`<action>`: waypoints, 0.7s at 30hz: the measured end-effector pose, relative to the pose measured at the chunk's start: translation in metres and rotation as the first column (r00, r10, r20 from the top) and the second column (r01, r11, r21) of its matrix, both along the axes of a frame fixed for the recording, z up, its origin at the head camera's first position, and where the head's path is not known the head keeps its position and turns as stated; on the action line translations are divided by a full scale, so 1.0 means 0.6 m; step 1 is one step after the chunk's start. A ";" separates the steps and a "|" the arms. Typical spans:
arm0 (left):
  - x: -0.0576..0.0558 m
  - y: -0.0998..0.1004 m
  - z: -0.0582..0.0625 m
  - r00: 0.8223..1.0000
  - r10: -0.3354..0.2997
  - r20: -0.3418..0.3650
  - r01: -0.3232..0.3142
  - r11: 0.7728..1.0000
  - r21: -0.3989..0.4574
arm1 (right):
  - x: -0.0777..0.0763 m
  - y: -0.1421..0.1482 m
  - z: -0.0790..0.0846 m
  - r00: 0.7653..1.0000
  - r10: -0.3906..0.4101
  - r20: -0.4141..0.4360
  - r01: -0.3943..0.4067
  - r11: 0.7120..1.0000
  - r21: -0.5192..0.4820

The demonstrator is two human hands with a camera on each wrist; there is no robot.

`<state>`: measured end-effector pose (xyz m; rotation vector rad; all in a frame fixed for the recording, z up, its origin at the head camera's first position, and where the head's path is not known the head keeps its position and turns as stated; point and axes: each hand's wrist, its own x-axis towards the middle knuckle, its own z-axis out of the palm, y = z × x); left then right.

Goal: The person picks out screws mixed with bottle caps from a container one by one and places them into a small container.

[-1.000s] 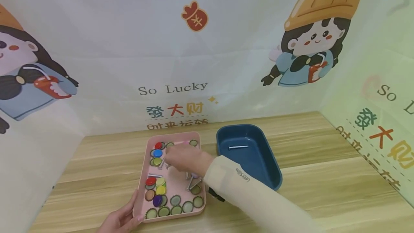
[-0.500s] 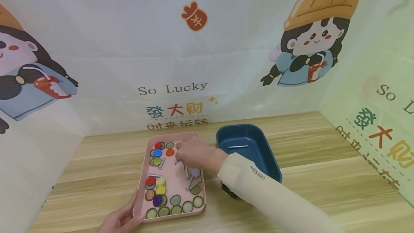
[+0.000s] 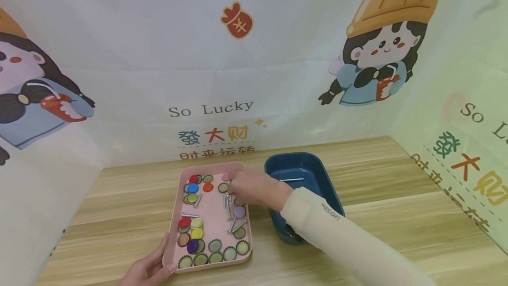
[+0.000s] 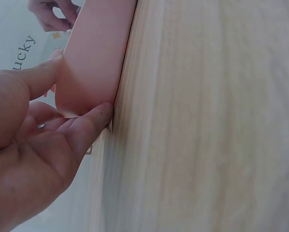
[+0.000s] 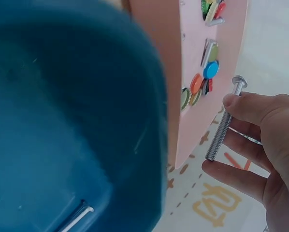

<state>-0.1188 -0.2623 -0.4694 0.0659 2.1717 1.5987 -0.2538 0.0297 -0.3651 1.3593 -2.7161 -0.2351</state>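
Note:
My right hand (image 3: 255, 186) is over the far right part of the pink tray (image 3: 212, 222). In the right wrist view its thumb and fingers pinch a metal bolt (image 5: 224, 123), whose round head points up and whose shank is threaded. Bottle caps in several colours, such as a blue cap (image 3: 193, 188) and an orange cap (image 3: 208, 187), lie in the tray. Several loose bolts (image 3: 228, 211) lie among them. My left hand (image 3: 144, 269) holds the tray's near left corner, thumb at the rim and fingers against the wall.
A deep blue tray (image 3: 330, 189) stands to the right of the pink one, partly hidden by my right sleeve. One bolt (image 3: 293, 180) lies in it. Wood-grain tabletop (image 3: 381, 197) lies around both, and a printed cloth (image 3: 127, 56) rises behind.
My right hand has moved right across the pink tray, uncovering an orange cap and some bolts. The left hand and both trays have stayed in place.

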 end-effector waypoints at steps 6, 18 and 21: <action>0.001 0.001 0.002 1.000 0.003 0.009 -0.003 1.000 0.007 | 0.000 0.025 0.002 0.998 -0.017 -0.054 0.017 1.000 -0.012; 0.001 0.003 0.002 1.000 0.003 -0.005 -0.003 1.000 -0.010 | -0.004 0.067 0.000 0.998 0.004 -0.068 -0.014 0.990 -0.137; -0.001 0.003 0.003 1.000 -0.011 -0.007 0.011 1.000 -0.008 | -0.005 0.079 0.001 0.997 0.001 -0.080 -0.012 0.990 -0.141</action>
